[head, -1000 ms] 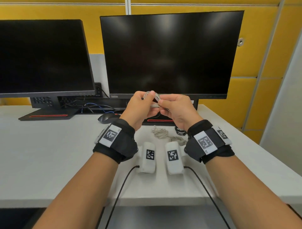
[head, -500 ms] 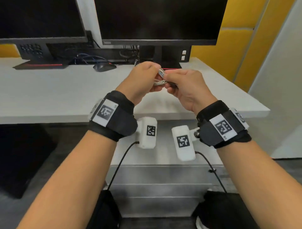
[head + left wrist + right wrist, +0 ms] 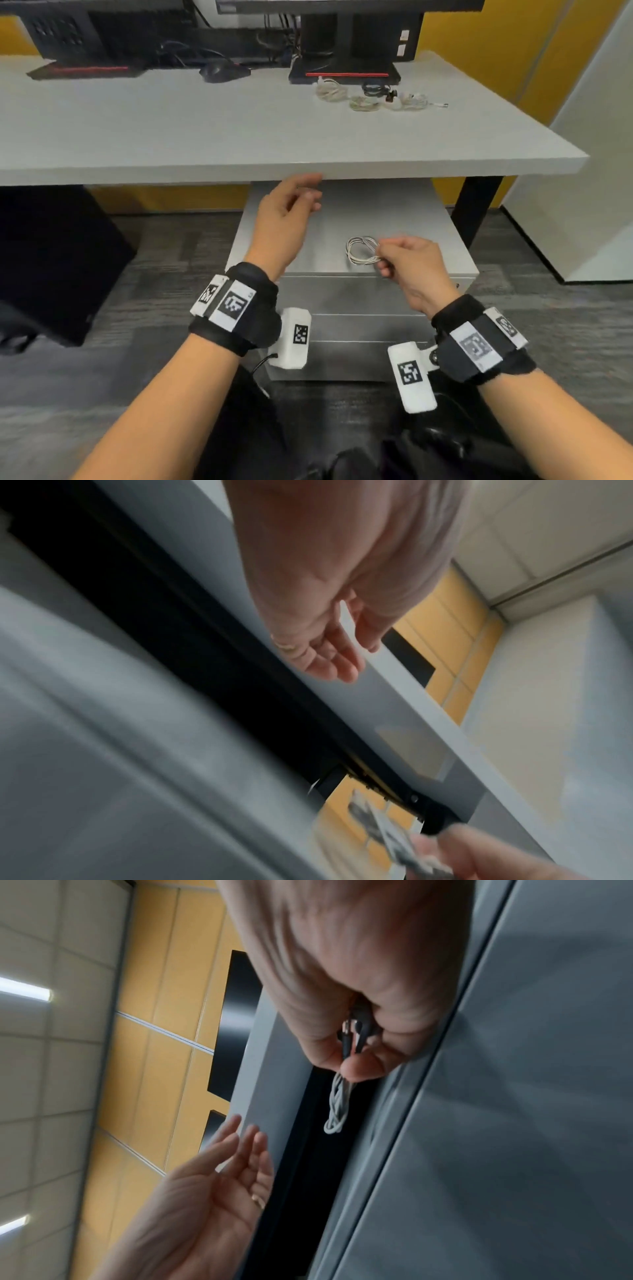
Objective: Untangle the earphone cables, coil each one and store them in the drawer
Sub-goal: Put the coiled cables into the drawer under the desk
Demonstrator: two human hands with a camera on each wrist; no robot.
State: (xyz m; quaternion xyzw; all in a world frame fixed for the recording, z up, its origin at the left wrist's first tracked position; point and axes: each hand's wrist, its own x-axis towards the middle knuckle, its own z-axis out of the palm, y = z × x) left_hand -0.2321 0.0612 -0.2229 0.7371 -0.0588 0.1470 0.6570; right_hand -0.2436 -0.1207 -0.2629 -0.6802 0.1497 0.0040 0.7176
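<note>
Head view looks down past the broad pale grey desk [image 3: 239, 137] onto the brushed-metal drawer cabinet [image 3: 342, 301] standing under its front edge, and I will place everything from that cabinet. Its drawer fronts all look closed to me. Above the cabinet's far left corner, just under the desk edge, my left hand [image 3: 291, 205] is empty, its fingers loosely spread with the palm turned inward. Over the cabinet's top, toward its front right, my right hand [image 3: 411, 263] pinches the coiled white earphone cable [image 3: 363, 250] between thumb and fingertips, the loops hanging free to the left of the grip; the right wrist view shows the dark plug ends [image 3: 352, 1037] tucked inside that pinch. Well behind the cabinet, up on the desk, lie several more small cable bundles [image 3: 366, 96], pale ones and a dark one. I judge the coil to be almost weightless, limp and springy, so it will unwind the moment the loops are let slip. The sound place to hold it is where all the turns cross, with the plugs trapped there too, while the free hand opens a drawer.
</note>
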